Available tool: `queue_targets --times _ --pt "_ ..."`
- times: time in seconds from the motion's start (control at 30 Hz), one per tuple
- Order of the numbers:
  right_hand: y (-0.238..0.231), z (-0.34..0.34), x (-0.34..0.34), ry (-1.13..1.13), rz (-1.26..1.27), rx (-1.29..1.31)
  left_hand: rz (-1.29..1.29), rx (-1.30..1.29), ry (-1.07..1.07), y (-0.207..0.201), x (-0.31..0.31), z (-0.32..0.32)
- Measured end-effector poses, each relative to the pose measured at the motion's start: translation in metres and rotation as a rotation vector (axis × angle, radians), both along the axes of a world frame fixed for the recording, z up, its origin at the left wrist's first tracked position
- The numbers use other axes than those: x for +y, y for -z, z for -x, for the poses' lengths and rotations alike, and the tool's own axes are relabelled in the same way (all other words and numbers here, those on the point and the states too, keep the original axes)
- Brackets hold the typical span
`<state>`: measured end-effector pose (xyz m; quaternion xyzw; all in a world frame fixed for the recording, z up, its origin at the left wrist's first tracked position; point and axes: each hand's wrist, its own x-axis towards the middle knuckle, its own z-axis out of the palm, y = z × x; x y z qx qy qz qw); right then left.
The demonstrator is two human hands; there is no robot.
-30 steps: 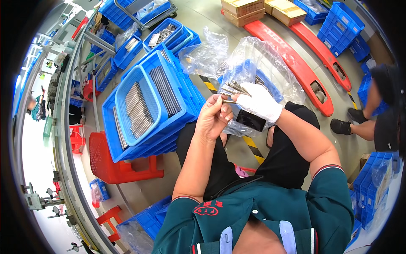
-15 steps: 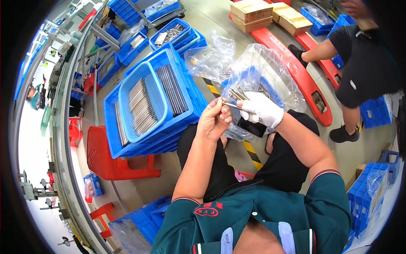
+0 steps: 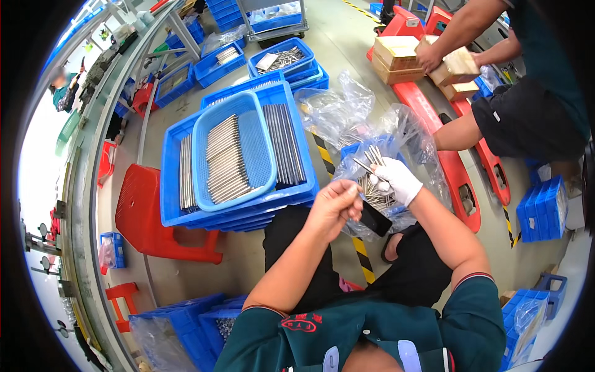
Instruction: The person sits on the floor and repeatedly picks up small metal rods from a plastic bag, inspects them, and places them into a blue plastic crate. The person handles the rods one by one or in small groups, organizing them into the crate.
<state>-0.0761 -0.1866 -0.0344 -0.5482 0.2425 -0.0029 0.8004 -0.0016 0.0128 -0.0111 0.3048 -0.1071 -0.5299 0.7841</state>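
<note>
My right hand (image 3: 400, 181), in a white glove, is closed on a few thin metal rods (image 3: 374, 154) that stick out past its fingers. Below it, more loose metal rods (image 3: 379, 199) lie in a blue bin lined with clear plastic. My bare left hand (image 3: 338, 208) is just left of the gloved one, thumb and fingers curled together; whatever they may hold is hidden. Beside its fingertips shows a flat black rectangular object (image 3: 375, 219). Further left, a light blue basket (image 3: 265, 146) with a neat row of metal rods (image 3: 227, 158) rests on a stack of blue crates (image 3: 170, 180).
Dark rods (image 3: 284, 142) fill the crate beside the basket. A red stool (image 3: 139, 211) stands left of the stack. Clear plastic bags (image 3: 338, 102) lie ahead. At right, another person (image 3: 527, 93) handles cardboard boxes (image 3: 455, 65) on a red pallet jack (image 3: 462, 192).
My hands have drawn apart; the left moved down, and the gloved hand now holds rods over the bin. The view has shifted. The other person has bent down and grasped a box.
</note>
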Motion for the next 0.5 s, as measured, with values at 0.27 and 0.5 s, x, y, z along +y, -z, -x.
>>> queue_targets --times 0.27,0.5 --pt "0.057 -0.133 -0.057 0.036 0.155 0.071 -0.064 -0.025 0.111 -0.007 0.004 -0.002" --pt "0.102 -0.266 -0.119 0.166 0.392 0.192 -0.09 0.025 0.177 -0.002 0.003 -0.007"
